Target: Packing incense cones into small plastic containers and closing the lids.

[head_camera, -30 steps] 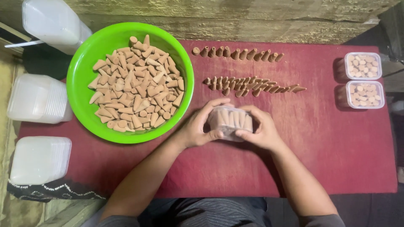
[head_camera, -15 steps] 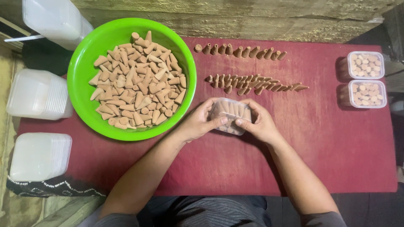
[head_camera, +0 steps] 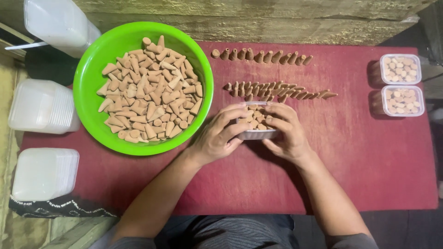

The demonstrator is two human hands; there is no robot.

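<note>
Both your hands clasp a small clear box of cones at the middle of the red table.

Your left hand (head_camera: 219, 136) wraps the box's (head_camera: 257, 133) left side, thumb along its front wall, fingers curled over the cones inside; your right hand (head_camera: 286, 133) closes on the right side the same way. The box sits just right of the green bowl (head_camera: 90, 99), which is heaped with tan cones (head_camera: 150, 90). Two rows of cones (head_camera: 277, 90) lie just beyond your fingers. Two filled boxes (head_camera: 400, 85) stand well apart at the right edge. Stacks of empty boxes (head_camera: 41, 138) sit left of the table (head_camera: 378, 166).
</note>
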